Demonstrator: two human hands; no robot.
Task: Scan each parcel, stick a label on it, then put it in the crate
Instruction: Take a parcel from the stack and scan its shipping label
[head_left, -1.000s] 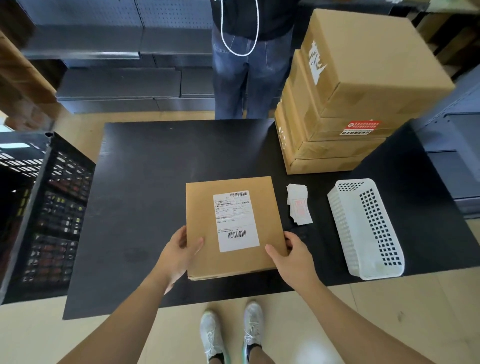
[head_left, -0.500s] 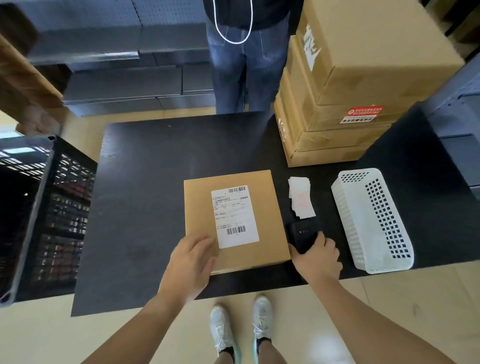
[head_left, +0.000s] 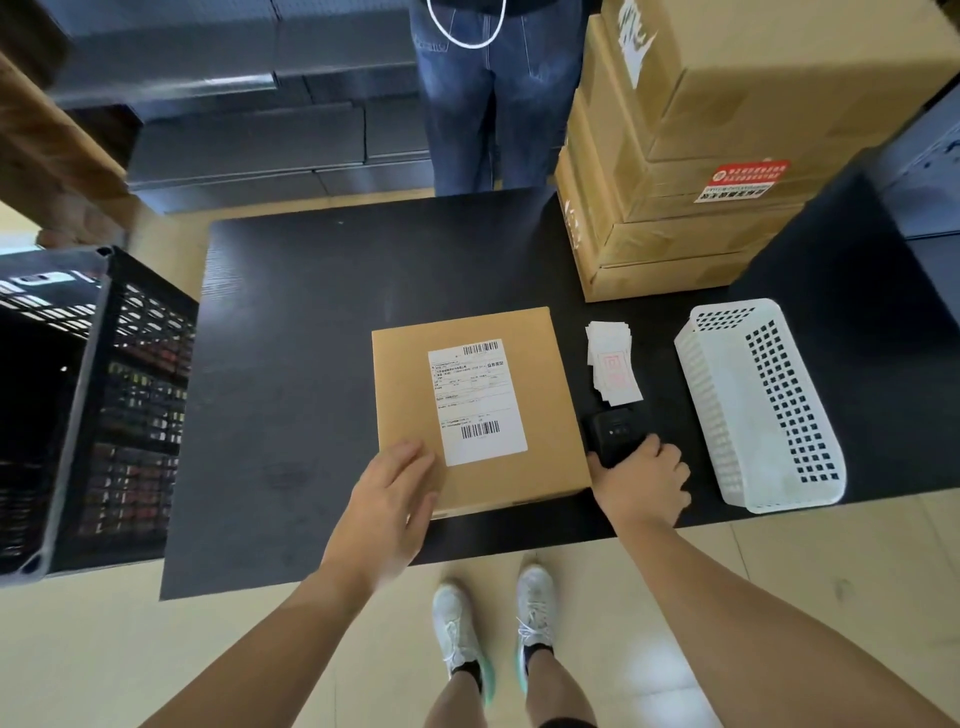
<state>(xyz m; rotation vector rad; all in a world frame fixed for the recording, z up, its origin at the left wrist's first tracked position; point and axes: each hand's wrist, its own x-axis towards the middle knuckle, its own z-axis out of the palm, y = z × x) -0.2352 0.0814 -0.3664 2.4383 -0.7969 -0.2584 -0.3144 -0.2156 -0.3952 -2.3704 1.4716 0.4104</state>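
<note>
Now the right hand (head_left: 641, 480) has left the parcel (head_left: 475, 410) and grips the scanner (head_left: 613, 435); left hand (head_left: 392, 499) rests flat on it; scanning should follow.

Flat left hand (head_left: 389, 499), curled right hand (head_left: 641, 483).

A black table (head_left: 311, 322) stands on pale beige floor tiles (head_left: 130, 654); beyond its far edge are dark grey stacked units (head_left: 249, 150) and a person in jeans (head_left: 493, 109).
</note>
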